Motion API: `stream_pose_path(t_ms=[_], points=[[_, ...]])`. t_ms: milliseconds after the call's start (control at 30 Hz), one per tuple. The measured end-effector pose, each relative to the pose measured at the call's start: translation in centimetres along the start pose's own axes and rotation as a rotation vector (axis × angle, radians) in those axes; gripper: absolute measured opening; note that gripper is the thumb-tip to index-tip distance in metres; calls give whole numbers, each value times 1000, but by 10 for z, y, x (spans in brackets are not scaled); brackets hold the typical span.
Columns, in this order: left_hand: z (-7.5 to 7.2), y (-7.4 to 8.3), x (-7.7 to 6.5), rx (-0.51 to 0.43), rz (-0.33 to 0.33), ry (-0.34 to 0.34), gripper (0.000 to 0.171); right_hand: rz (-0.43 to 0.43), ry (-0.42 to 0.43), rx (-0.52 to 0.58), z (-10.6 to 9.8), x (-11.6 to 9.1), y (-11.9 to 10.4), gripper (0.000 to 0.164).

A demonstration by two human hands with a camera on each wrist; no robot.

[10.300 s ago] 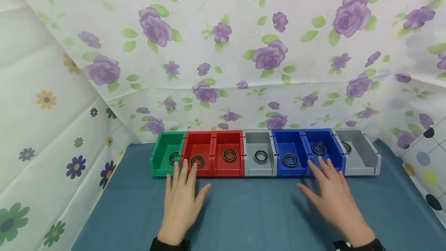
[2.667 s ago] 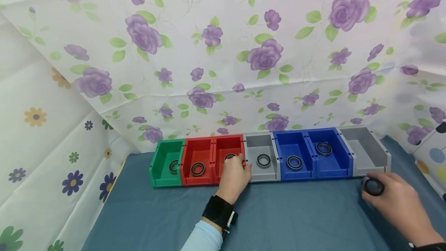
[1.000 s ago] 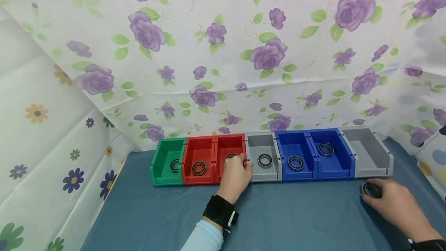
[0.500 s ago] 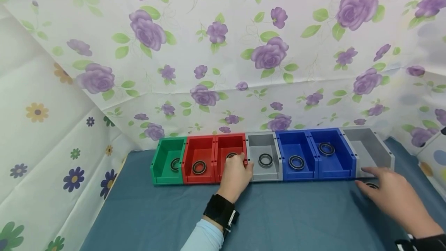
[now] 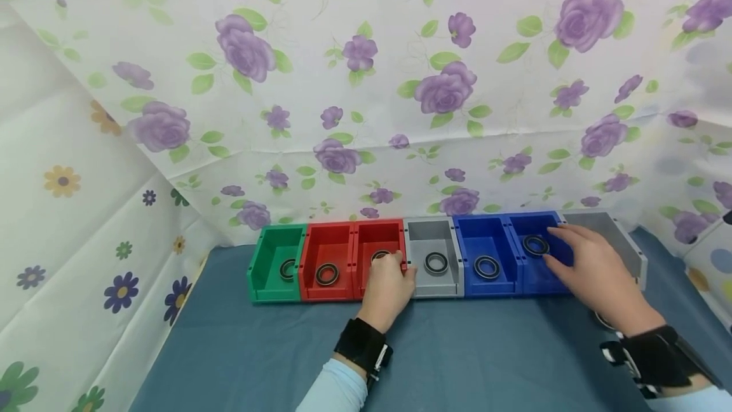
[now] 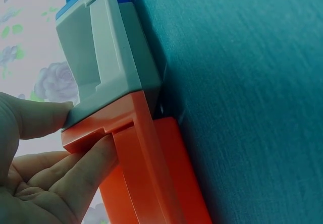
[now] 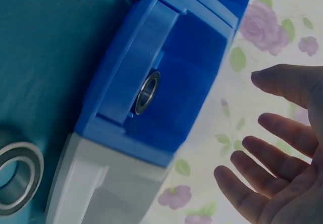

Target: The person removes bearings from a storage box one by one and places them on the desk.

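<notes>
My left hand [image 5: 389,288] pinches the adjoining walls of the right red bin [image 5: 377,232] and the middle grey bin [image 5: 431,229]. In the left wrist view the thumb lies on the grey side, with fingers inside the red bin [image 6: 166,183]. A bearing in that red bin is partly covered. My right hand [image 5: 597,272] hovers over the right blue bin [image 5: 528,224], fingers spread and holding nothing, close to its bearing [image 5: 525,245]. Another bearing [image 7: 34,158] lies on the cloth before the right grey bin [image 7: 126,188], mostly hidden by my right wrist in the head view.
The bins stand in a joined row against the flowered backdrop [image 5: 343,81]. Further bearings lie in the green bin [image 5: 280,240], the left red bin [image 5: 326,243], the middle grey bin and the left blue bin [image 5: 477,234]. Blue cloth [image 5: 457,348] covers the table in front.
The right hand has let go of the bearing, leaving it on the cloth, and has moved left and up over the right blue bin. The left hand keeps its grip.
</notes>
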State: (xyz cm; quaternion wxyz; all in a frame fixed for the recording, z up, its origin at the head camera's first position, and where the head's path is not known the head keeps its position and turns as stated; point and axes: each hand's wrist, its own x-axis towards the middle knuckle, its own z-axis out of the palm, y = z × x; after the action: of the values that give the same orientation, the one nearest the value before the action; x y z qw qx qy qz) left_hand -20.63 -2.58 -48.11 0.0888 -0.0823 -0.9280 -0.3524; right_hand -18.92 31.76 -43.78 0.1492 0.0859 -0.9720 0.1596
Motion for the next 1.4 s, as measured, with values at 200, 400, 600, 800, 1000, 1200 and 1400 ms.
stream_pose_path(t_ms=[200, 400, 600, 800, 1000, 1200, 1400], points=[[0, 0, -1, 9, 4, 10, 45, -31, -53, -40, 14, 23, 0, 54], [-1, 1, 0, -20, -4, -4, 46, -23, -119, -62, 21, 35, 3, 52], [-1, 2, 1, -7, -13, -5, 46, -29, -189, -63, 29, 41, 13, 50], [-1, 3, 2, -13, -13, -5, 44, -45, -217, -87, 34, 46, 15, 53], [-1, 2, 1, -7, -22, -2, 44, -53, -227, -94, 39, 49, 14, 53], [-2, 2, 1, -38, -30, -19, 44, -86, -233, -97, 47, 50, 17, 52], [-2, 2, 1, -44, -24, -22, 45, -49, -277, -88, 54, 51, 19, 54]])
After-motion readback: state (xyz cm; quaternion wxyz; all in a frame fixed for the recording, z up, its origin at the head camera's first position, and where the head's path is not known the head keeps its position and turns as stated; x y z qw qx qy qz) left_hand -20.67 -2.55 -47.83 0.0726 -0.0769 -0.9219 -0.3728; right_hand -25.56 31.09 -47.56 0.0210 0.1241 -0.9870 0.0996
